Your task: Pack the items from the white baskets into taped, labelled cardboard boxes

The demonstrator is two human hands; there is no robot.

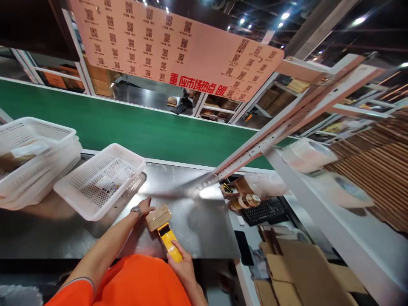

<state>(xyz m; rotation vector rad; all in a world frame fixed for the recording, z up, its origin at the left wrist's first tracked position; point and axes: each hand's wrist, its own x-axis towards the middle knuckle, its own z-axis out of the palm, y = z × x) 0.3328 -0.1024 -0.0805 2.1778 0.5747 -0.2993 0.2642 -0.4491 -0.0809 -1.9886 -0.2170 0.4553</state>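
Observation:
A small brown cardboard box (159,217) lies on the metal tabletop in front of me. At its left side is my left hand (146,207), with a watch on the wrist and the fingers pressed against the box edge; part of the fingers is hard to make out. My right hand (184,260) is wrapped round a yellow tape dispenser (171,242). The black front end of the dispenser meets the near edge of the box.
A white perforated basket (102,180) with a labelled packet stands left of the box, beside stacked baskets (35,170). Behind runs a green conveyor belt (165,134). On the right are a slanted metal post (287,114), a keyboard (264,211), tape rolls (342,191) and flattened cardboard (312,272).

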